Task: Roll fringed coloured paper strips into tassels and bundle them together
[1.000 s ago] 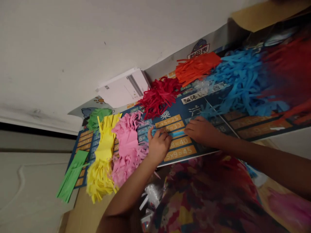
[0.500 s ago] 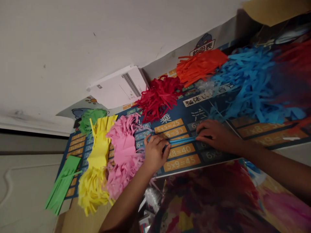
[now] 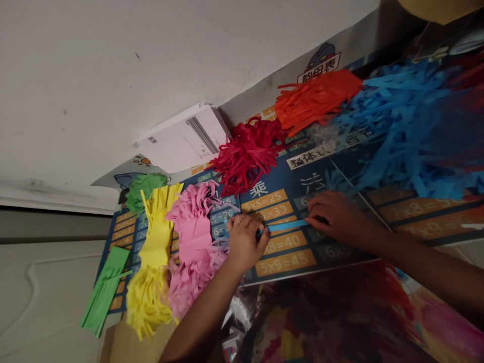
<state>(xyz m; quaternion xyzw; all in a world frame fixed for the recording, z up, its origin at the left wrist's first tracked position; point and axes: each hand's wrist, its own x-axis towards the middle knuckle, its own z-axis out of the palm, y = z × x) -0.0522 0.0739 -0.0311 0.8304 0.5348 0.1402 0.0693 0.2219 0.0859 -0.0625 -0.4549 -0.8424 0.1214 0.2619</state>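
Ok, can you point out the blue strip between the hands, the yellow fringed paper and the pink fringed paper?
Blue strip [image 3: 288,225]: head view, its exposed middle stretch.
Yellow fringed paper [image 3: 153,247]: head view, its uncut middle.
Pink fringed paper [image 3: 194,237]: head view, its uncut middle.

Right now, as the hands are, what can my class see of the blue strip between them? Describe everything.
The blue strip is narrow, bright blue and looks like paper. It runs nearly straight between the left hand and the right hand, whose fingers grip it and cover parts of it. It crosses above the chart's multiplication rows, slanting slightly up toward the right hand. Whether it touches the chart is unclear.
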